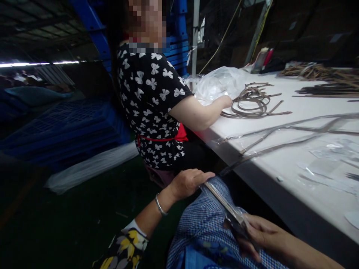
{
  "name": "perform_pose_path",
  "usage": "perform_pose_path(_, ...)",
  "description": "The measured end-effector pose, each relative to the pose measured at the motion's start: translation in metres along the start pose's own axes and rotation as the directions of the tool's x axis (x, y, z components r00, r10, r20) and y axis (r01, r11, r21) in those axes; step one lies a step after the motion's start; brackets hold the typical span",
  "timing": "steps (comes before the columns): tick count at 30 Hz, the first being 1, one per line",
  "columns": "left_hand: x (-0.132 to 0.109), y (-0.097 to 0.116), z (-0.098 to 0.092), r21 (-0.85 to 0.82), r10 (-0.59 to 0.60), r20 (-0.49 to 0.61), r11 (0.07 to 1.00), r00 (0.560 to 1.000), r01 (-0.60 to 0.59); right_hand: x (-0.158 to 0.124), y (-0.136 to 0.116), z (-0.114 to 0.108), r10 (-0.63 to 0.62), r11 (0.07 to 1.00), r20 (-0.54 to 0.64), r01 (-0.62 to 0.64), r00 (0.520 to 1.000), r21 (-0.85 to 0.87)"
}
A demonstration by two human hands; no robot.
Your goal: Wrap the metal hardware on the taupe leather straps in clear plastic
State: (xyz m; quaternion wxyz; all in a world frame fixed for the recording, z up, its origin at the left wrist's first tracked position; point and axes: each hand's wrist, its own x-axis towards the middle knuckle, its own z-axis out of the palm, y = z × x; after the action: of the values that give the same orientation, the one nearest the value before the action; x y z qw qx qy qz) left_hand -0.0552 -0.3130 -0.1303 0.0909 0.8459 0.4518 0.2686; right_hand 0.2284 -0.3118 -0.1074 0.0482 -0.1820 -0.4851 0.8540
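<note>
Both ends of a plastic-wrapped strip [222, 200] are being gripped: left hand [187, 184] pinching the far one, right hand [259, 232] curling fingers round the near, probably keeping it straight.

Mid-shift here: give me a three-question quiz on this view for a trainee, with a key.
1. True or false: the strip runs between the wearer's left hand and right hand.
2. Which of the wearer's wrists bears the bangle? A) right B) left C) both
3. Fill in: by the co-worker's hand on the table lie looped ____.

Key: 1. True. 2. B. 3. Straps.
</note>
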Motion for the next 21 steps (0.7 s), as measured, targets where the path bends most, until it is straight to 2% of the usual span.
perform_pose_path(2,0.006,-0.002,0.003,-0.163,-0.005,-0.021,0.987,1.000,0.002,0.001,-0.005,0.005,-0.012,1.000,0.037,0.013,0.999,-0.028)
perform_pose_path(4,0.013,0.003,0.011,-0.347,-0.046,-0.057,0.938,0.997,0.023,0.003,-0.012,0.007,-0.071,0.996,0.040,0.069,0.997,0.055)
perform_pose_path(6,0.022,0.016,0.024,-0.507,-0.126,-0.087,0.860,0.988,0.065,0.005,-0.022,0.007,-0.214,0.966,-0.038,0.217,0.976,0.142)
perform_pose_path(7,0.027,0.026,0.031,-0.579,-0.177,-0.088,0.810,0.980,0.094,0.007,-0.028,0.006,-0.301,0.935,-0.114,0.316,0.947,0.159)
perform_pose_path(8,0.031,0.037,0.039,-0.645,-0.229,-0.080,0.754,0.970,0.125,0.009,-0.033,0.006,-0.385,0.895,-0.210,0.419,0.899,0.153)
perform_pose_path(10,0.037,0.061,0.054,-0.754,-0.328,-0.033,0.628,0.944,0.192,0.014,-0.043,0.004,-0.518,0.805,-0.390,0.588,0.761,0.077)
perform_pose_path(12,0.041,0.082,0.062,-0.826,-0.405,0.041,0.500,0.913,0.259,0.020,-0.048,0.000,-0.592,0.750,-0.495,0.660,0.636,-0.048)
perform_pose_path(14,0.042,0.098,0.062,-0.863,-0.453,0.114,0.395,0.884,0.314,0.024,-0.049,-0.006,-0.644,0.726,-0.519,0.663,0.563,-0.182)
perform_pose_path(16,0.043,0.105,0.058,-0.874,-0.473,0.175,0.329,0.863,0.357,0.027,-0.045,-0.013,-0.685,0.717,-0.493,0.617,0.537,-0.325)
perform_pose_path(19,0.044,0.105,0.049,-0.877,-0.470,0.261,0.249,0.843,0.411,0.026,-0.036,-0.020,-0.703,0.698,-0.419,0.443,0.574,-0.563)
perform_pose_path(21,0.045,0.103,0.044,-0.886,-0.451,0.337,0.146,0.826,0.441,0.025,-0.031,-0.022,-0.697,0.647,-0.376,0.308,0.611,-0.698)
